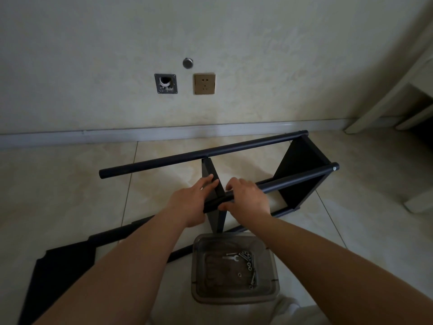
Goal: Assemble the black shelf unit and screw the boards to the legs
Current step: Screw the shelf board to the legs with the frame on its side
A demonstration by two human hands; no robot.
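Observation:
The black shelf unit lies on its side on the tiled floor. A far leg tube [203,152] and a near leg tube [297,178] run left to right. One black board [302,170] is fixed at their right ends. A second board [214,179] stands upright between the tubes in the middle. My left hand [189,202] holds this middle board and the near tube's left end. My right hand [247,199] grips the near tube just right of the board. Another black board [63,266] lies flat at lower left.
A clear plastic tray [234,299] with several screws [249,266] and a small wrench [230,257] sits on the floor right below my hands. The wall with a socket [204,83] is close behind. White furniture legs [384,106] stand at the right.

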